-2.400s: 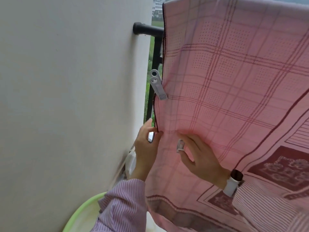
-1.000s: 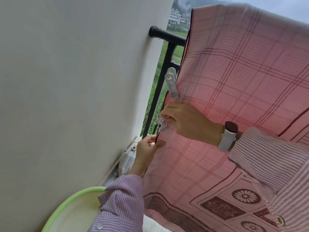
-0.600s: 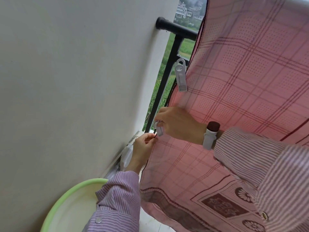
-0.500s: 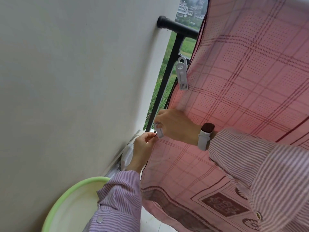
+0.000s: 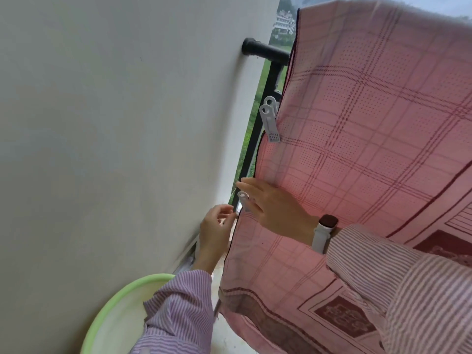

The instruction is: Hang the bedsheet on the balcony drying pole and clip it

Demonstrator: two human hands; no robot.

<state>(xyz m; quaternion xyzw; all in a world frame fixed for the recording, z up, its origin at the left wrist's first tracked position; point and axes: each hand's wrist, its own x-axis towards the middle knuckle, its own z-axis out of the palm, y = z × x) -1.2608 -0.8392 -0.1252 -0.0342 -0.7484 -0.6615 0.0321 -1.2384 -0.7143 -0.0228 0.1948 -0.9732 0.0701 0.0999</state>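
The pink checked bedsheet (image 5: pixel 357 149) hangs over the black balcony rail (image 5: pixel 265 51). One white clip (image 5: pixel 269 122) bites its left edge high up. A second white clip (image 5: pixel 244 203) sits on the same edge lower down. My right hand (image 5: pixel 274 209) lies on the sheet beside that lower clip, fingers straight, and a watch is on the wrist. My left hand (image 5: pixel 214 227) hovers just left of the sheet's edge with loosely curled fingers, and I see nothing held in it.
A white wall (image 5: pixel 115 136) closes the left side. A black vertical railing bar (image 5: pixel 251 149) runs down behind the sheet's edge. A green-rimmed basin (image 5: pixel 115 310) stands on the floor at the lower left, below my left sleeve.
My right hand held the lower clip at the sheet's edge; now its fingers are straight and the clip stays on the sheet. My left hand has loosened its pinch on the edge.
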